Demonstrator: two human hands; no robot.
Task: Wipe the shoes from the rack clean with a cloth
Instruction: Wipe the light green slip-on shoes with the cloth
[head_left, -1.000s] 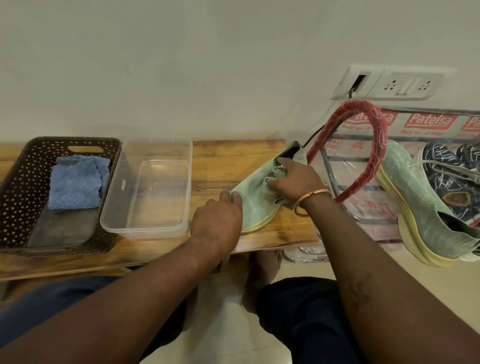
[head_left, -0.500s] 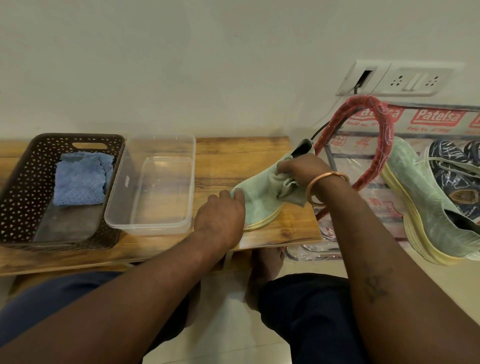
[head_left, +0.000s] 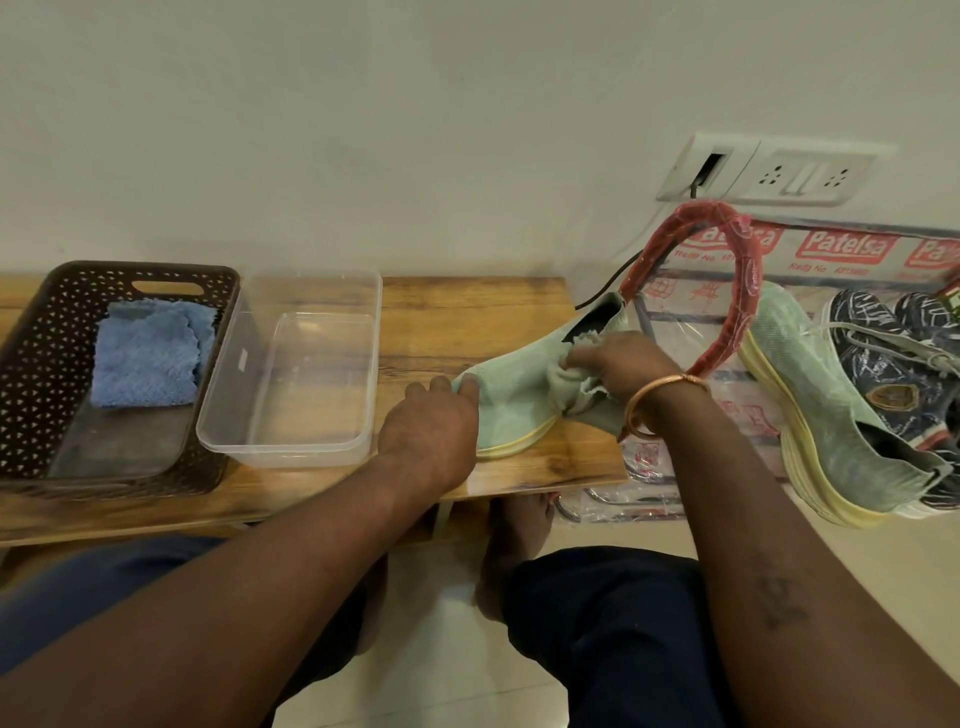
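Hands first, since they're closest. Left hand (head_left: 431, 431) is curled over the toe of the mint shoe (head_left: 509, 400), pinning it on the wooden table (head_left: 457, 322). Right hand (head_left: 618, 364), at about 3 o'clock from the left one, has a pale cloth (head_left: 571, 387) bunched up in its fingers.

Compared with a second ago, that cloth has slid from the middle of the upper back to the collar, right at the shoe's mouth. So I'd guess the top is mostly wiped, and the heel and sole edge are what's left on this one.

Counting stuff:
- **Cloths:** two, the one in use plus a blue cloth (head_left: 148, 358) lying in the one brown basket (head_left: 31, 364) at 9 o'clock.
- **Tubs:** one clear tub (head_left: 291, 447), sitting between the basket and the shoe.
- **Shoes:** one on the table and a second mint shoe (head_left: 810, 374) on the rack (head_left: 737, 291) at 3 o'clock. Past that are what look like two dark patterned shoes (head_left: 878, 358), partly cut off.

So probably three still waiting.
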